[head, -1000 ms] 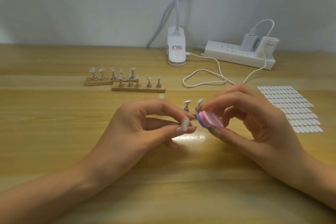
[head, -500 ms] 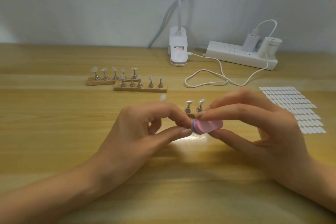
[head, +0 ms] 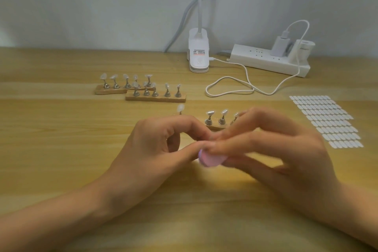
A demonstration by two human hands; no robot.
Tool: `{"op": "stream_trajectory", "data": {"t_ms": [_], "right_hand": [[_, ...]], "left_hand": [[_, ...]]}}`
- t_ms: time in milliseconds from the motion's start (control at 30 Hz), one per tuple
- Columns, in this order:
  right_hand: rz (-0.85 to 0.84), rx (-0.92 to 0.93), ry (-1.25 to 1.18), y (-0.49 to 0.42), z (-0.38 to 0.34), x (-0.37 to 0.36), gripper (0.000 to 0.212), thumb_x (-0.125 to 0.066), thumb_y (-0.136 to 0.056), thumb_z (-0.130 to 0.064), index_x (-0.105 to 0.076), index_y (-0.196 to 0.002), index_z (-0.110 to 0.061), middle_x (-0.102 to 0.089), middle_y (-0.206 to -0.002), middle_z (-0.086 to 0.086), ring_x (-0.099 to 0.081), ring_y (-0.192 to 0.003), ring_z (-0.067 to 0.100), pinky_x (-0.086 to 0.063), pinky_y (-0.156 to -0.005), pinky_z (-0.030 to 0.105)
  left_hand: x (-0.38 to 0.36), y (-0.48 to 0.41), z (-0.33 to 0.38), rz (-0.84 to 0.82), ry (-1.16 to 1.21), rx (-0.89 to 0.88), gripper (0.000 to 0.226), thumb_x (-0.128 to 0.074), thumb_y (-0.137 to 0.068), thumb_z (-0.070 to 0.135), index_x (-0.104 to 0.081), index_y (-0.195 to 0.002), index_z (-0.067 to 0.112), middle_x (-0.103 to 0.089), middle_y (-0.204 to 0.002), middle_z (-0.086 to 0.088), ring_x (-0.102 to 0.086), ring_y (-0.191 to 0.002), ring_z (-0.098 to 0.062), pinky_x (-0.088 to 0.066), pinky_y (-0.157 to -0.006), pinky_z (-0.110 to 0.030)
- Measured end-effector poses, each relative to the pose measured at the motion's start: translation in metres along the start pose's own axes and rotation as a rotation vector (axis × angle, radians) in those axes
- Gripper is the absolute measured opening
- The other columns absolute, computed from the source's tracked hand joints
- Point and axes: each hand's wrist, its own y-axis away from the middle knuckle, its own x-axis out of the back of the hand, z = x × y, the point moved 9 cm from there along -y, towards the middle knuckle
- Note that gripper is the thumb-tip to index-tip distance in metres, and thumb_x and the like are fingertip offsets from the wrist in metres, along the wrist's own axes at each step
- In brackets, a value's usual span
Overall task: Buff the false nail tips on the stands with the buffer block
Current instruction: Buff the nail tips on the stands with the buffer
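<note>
Buffer [head: 211, 159] is pinched in right hand [head: 286, 155] fingers [head: 245, 143], low over the surface [head: 61, 149], against a presumed tip hidden in the left hand [head: 155, 149] pinch. Finish on tips [head: 210, 112] on the stands [head: 155, 98] cannot be judged.

buffer [head: 211, 159]: pink, purple edge
worktop [head: 51, 149]: light wood grain
stands [head: 155, 98]: tan bases, silver pegs
strip [head: 268, 61]: white

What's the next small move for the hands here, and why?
Probably one short stroke of the pink buffer block across whatever the left hand pinches. The right hand grips the block, which sits right against the left thumb-and-forefinger pinch. The nail tip presumably held there is hidden by fingers and blur, so this is a guess.
</note>
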Motion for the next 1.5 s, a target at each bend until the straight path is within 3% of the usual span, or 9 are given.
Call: {"op": "stream_trajectory", "data": {"t_ms": [133,267,367,600,767,867,1000,1167,1500], "right_hand": [[0.043,-0.054,0.01,-0.001,0.009,0.006,0.02,-0.075,-0.088,-0.018,-0.069,-0.107,-0.024,-0.068,-0.096,-0.002,-0.065,-0.091,0.007,-0.052,-0.084,0.025],[0.003,0.027,0.035,0.0,0.001,-0.001,0.017,-0.072,-0.089,-0.02,-0.071,-0.106,-0.024,-0.07,-0.096,-0.002,-0.064,-0.093,0.004,-0.046,-0.099,0.024],[0.045,-0.051,-0.026,-0.001,0.011,0.007,0.025,-0.077,-0.085,-0.019,-0.068,-0.108,-0.023,-0.07,-0.095,0.004,-0.066,-0.091,0.007,-0.047,-0.093,0.02],[0.043,-0.039,-0.026,-0.002,0.01,0.006,0.024,-0.076,-0.087,-0.019,-0.068,-0.109,-0.022,-0.069,-0.097,-0.001,-0.066,-0.095,0.003,-0.043,-0.1,0.017],[0.019,-0.017,0.001,-0.002,0.009,0.004,0.021,-0.071,-0.089,-0.019,-0.069,-0.11,-0.02,-0.07,-0.097,0.001,-0.067,-0.092,0.013,-0.046,-0.101,0.027],[0.032,-0.063,-0.034,-0.002,0.019,0.008,0.022,-0.071,-0.088,-0.016,-0.069,-0.111,-0.018,-0.067,-0.097,0.005,-0.067,-0.094,0.01,-0.046,-0.097,0.019],[0.069,-0.09,-0.061,0.001,0.02,0.011,0.025,-0.071,-0.087,-0.019,-0.067,-0.11,-0.025,-0.069,-0.096,0.007,-0.065,-0.092,0.014,-0.051,-0.094,0.034],[0.011,-0.009,-0.01,-0.001,0.007,0.003,0.024,-0.07,-0.088,-0.018,-0.066,-0.111,-0.021,-0.069,-0.094,0.007,-0.064,-0.095,0.006,-0.046,-0.1,0.023],[0.016,-0.009,-0.007,-0.002,0.005,0.003,0.021,-0.069,-0.09,-0.016,-0.068,-0.11,-0.02,-0.069,-0.098,0.005,-0.066,-0.096,0.009,-0.045,-0.099,0.022]], "left_hand": [[0.0,-0.001,-0.003,0.002,-0.008,0.0,0.021,-0.066,-0.078,0.05,-0.075,-0.081,0.032,-0.027,-0.046,0.012,-0.022,-0.046,-0.007,-0.018,-0.048,-0.014],[-0.002,0.0,0.001,-0.016,-0.036,-0.034,0.018,-0.064,-0.081,0.048,-0.073,-0.086,0.033,-0.024,-0.049,0.011,-0.021,-0.047,-0.007,-0.016,-0.048,-0.015],[-0.002,0.001,0.001,-0.01,-0.035,-0.037,0.018,-0.067,-0.081,0.048,-0.074,-0.084,0.031,-0.026,-0.047,0.012,-0.021,-0.047,-0.005,-0.017,-0.047,-0.015],[-0.001,0.0,0.0,-0.009,-0.016,-0.027,0.021,-0.066,-0.079,0.048,-0.075,-0.082,0.03,-0.028,-0.048,0.007,-0.022,-0.047,-0.006,-0.018,-0.048,-0.016],[-0.003,-0.001,0.002,-0.021,-0.029,-0.035,0.019,-0.066,-0.08,0.049,-0.075,-0.083,0.032,-0.029,-0.048,0.007,-0.022,-0.048,-0.006,-0.018,-0.047,-0.016],[-0.002,0.001,0.002,-0.015,-0.036,-0.037,0.019,-0.069,-0.078,0.049,-0.075,-0.081,0.033,-0.027,-0.049,0.01,-0.022,-0.047,-0.006,-0.018,-0.048,-0.014],[-0.002,0.0,0.003,-0.008,-0.034,-0.046,0.017,-0.067,-0.079,0.047,-0.076,-0.081,0.032,-0.032,-0.048,0.014,-0.025,-0.047,-0.005,-0.019,-0.048,-0.011],[-0.005,-0.003,0.011,-0.028,-0.063,-0.097,0.004,-0.074,-0.082,0.033,-0.073,-0.083,0.029,-0.05,-0.055,0.037,-0.03,-0.044,0.001,-0.022,-0.048,-0.003],[-0.004,-0.002,-0.003,-0.027,0.034,-0.015,0.015,-0.072,-0.078,0.047,-0.075,-0.083,0.033,-0.032,-0.047,0.012,-0.024,-0.046,-0.005,-0.019,-0.046,-0.014]]}}
